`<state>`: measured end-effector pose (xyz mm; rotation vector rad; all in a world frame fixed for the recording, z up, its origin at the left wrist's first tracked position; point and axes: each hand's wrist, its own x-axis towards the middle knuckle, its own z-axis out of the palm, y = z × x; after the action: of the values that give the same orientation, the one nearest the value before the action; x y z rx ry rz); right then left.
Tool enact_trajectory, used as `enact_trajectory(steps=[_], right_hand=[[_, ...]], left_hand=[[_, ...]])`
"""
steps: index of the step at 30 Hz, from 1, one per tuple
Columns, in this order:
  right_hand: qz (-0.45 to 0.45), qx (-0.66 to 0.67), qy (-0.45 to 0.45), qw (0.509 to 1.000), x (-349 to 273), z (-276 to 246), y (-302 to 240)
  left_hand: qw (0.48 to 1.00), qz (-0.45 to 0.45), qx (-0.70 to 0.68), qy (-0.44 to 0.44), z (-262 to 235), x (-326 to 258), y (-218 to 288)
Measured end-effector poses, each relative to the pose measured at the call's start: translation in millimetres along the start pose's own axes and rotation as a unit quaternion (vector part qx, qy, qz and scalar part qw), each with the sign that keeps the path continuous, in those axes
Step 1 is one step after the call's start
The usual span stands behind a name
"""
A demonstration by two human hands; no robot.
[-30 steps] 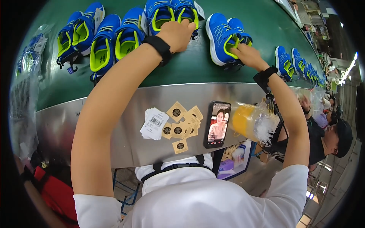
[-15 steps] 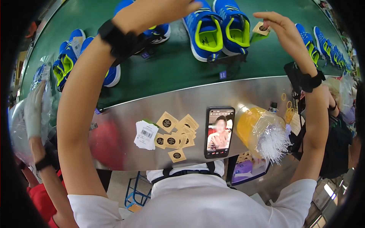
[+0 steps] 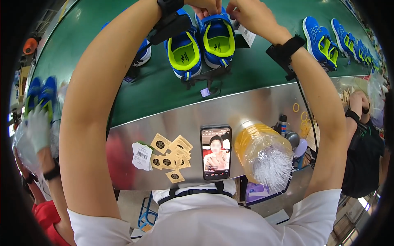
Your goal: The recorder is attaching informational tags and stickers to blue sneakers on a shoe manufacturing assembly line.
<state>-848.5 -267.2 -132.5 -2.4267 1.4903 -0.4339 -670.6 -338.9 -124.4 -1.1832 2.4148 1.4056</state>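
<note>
Nearest you, along the lower middle of the frame, a phone (image 3: 216,152) lies on the shiny metal table (image 3: 254,102), its screen lit. Just left of it lies a scatter of tan square tags (image 3: 170,155) and a white stack of barcode labels (image 3: 142,155); to its right sits a clear bag of yellow stuff and white plastic ties (image 3: 262,153). These lie much as they did half a second ago.

Beyond the table edge, on the green belt (image 3: 156,90), the pair of blue shoes with lime-yellow insoles (image 3: 202,45) now sits at upper centre, having moved left and nearer since the earlier frame. Your left hand (image 3: 204,5) is closed, pinching at the top of the pair. Your right hand (image 3: 251,13), raised and apart before, has come down beside it, fingers curled by a white hang tag (image 3: 247,35); whether it grips the tag you cannot tell.

At far left, a gloved co-worker's hand (image 3: 37,128) holds another blue shoe (image 3: 40,92).
</note>
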Motion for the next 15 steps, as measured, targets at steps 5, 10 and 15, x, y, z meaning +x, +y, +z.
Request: enact_trajectory(steps=[5, 10, 15], right_hand=[[-0.015, -0.094, 0.035, 0.995, -3.6, 12.9, 4.7], [-0.054, -0.064, 0.028, 0.996, -4.4, 15.1, 7.2], [-0.057, -0.101, 0.079, 0.99, -2.3, 7.4, -18.3]], left_hand=[[0.998, 0.047, -0.041, 0.024, -1.1, -9.8, -1.3], [1.0, 0.01, -0.002, 0.019, 3.3, -16.0, -4.0], [0.99, 0.048, 0.012, 0.133, 7.3, -24.4, -14.1]])
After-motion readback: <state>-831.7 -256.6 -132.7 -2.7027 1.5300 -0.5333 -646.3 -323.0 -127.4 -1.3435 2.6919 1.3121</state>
